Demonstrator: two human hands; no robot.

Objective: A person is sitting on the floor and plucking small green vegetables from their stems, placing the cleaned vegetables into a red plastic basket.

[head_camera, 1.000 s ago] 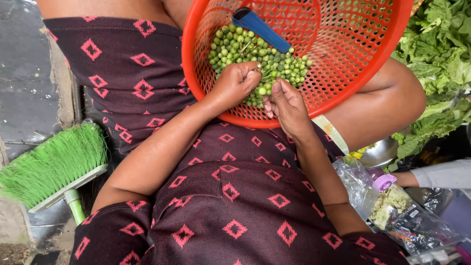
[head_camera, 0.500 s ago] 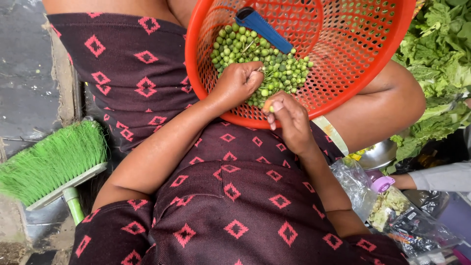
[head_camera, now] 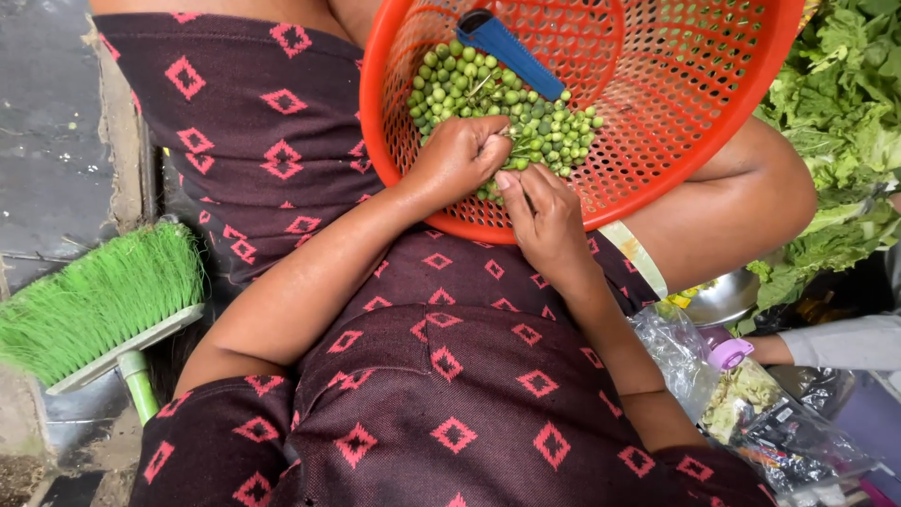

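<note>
Down over my lap, covered in dark cloth with pink diamonds (head_camera: pixel 450 376), both forearms reach up to the orange basket (head_camera: pixel 657 122) resting tilted against my knees. My left hand (head_camera: pixel 457 160) is curled into a loose fist at the near edge of the pile of small green round fruits (head_camera: pixel 507 103), fingers pinched around a few of them and a thin stem. My right hand (head_camera: pixel 544 221) sits just beside it, touching it, thumb and fingertips (head_camera: pixel 511 178) closed on the same little bunch at the basket's lower rim. Farther in, a blue-handled tool (head_camera: pixel 511 47) lies on the heap. Off left stands a green broom (head_camera: pixel 94 300); leafy greens (head_camera: pixel 845 122) are piled at right.
</note>
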